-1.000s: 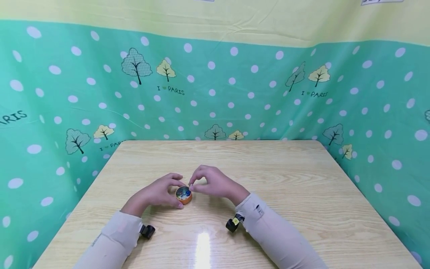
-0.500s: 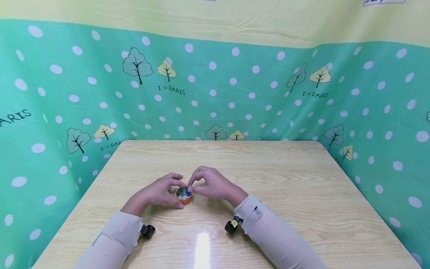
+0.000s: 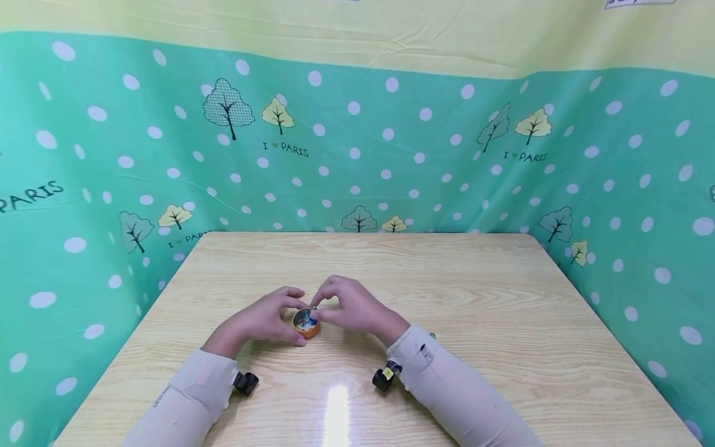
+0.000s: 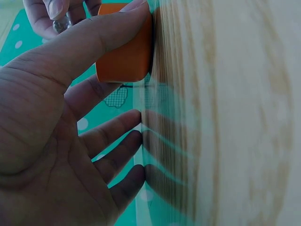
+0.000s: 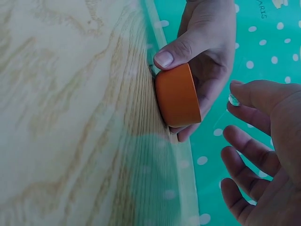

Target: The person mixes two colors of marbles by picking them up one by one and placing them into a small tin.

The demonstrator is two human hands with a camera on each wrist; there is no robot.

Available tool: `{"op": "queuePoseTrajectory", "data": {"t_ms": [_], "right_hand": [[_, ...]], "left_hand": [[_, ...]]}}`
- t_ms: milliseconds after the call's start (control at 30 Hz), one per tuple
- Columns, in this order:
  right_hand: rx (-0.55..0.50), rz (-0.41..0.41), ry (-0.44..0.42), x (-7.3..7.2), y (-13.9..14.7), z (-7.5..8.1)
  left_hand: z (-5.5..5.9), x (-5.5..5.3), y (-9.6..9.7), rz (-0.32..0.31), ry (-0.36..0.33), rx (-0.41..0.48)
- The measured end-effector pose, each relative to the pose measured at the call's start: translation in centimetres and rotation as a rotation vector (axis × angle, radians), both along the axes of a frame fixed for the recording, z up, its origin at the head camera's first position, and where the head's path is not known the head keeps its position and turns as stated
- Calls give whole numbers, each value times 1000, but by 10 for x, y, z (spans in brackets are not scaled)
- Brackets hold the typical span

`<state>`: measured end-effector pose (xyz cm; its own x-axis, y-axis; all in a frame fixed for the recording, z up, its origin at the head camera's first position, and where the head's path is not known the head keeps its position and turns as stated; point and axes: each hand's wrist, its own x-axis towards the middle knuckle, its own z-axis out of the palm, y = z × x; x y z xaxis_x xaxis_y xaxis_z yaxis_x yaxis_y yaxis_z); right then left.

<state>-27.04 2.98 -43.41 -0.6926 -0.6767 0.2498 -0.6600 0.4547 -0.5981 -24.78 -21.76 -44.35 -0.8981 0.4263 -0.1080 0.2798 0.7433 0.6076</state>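
A small round orange container (image 3: 306, 324), open at the top, stands upright on the table with blue, white and other coloured bits visible inside. My left hand (image 3: 268, 318) grips it, thumb on the near side and forefinger on the far side; the other fingertips rest on the table in the left wrist view. Over the container's right rim, my right hand (image 3: 352, 305) pinches a small clear, glass-like bead (image 4: 61, 24) between thumb and forefinger. The same bead glints at the fingertips in the right wrist view, its exact shape mostly hidden. The right hand's remaining fingers curve loosely.
The wooden table (image 3: 469, 279) spreads around both hands, with a bright light reflection in front. Patterned green cloth (image 3: 357, 136) hangs behind and at both sides. A small greenish thing (image 3: 432, 335) peeks out behind the right sleeve. A black wrist camera sits on each cuff.
My right hand has shifted slightly left, bringing the bead closer over the container. The greenish thing behind the right sleeve has come into sight. My left hand has stayed in place.
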Motion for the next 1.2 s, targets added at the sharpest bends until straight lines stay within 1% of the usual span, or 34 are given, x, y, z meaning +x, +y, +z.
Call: {"op": "queuePoseTrajectory", "data": {"t_ms": [200, 400, 600, 767, 1000, 1200], "right_hand": [[-2, 7, -10, 1, 1, -1], [0, -4, -16, 1, 1, 1], [-10, -4, -7, -1, 3, 2], [-29, -5, -28, -3, 5, 4], [-14, -26, -39, -3, 13, 9], [-13, -40, -66, -3, 22, 5]], "left_hand": [[0, 1, 1, 3, 0, 4], [0, 0, 0, -2, 2, 6], [2, 0, 1, -10, -2, 14], [2, -1, 0, -11, -3, 8], [1, -2, 0, -7, -5, 13], [0, -1, 0, 13, -24, 15]]}}
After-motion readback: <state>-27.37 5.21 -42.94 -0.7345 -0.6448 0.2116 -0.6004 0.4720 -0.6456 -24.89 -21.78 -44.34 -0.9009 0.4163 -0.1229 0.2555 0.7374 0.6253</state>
